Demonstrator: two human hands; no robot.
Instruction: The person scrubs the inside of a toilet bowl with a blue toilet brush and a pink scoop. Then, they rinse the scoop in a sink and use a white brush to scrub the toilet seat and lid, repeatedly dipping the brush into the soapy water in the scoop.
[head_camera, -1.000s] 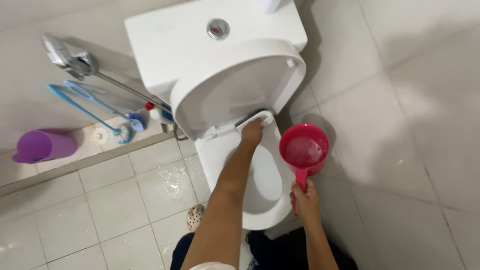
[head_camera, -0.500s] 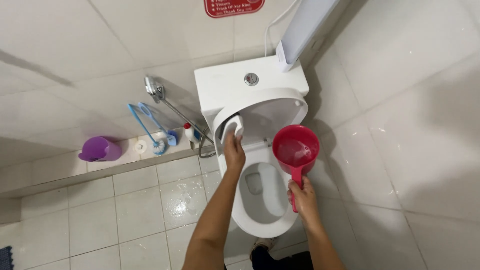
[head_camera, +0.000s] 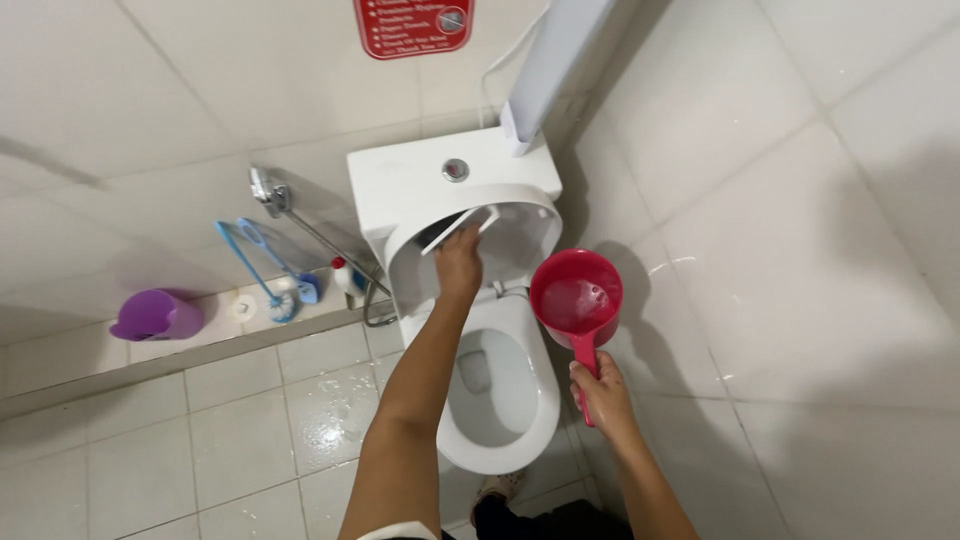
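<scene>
The white plastic toilet seat lid (head_camera: 495, 235) stands raised against the white ceramic cistern (head_camera: 420, 180), and the left hand (head_camera: 458, 265) presses against its underside, fingers curled on a pale flat edge. The right hand (head_camera: 598, 390) is closed around the handle of a red plastic water dipper (head_camera: 576, 295), held just right of the white toilet bowl (head_camera: 500, 400). A blue toilet brush (head_camera: 262, 275) and purple container (head_camera: 155, 315) sit on the tiled ledge (head_camera: 80, 355).

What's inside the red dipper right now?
The red dipper, held by the right hand, has a wet shine inside, probably water; how full it is cannot be told.
</scene>
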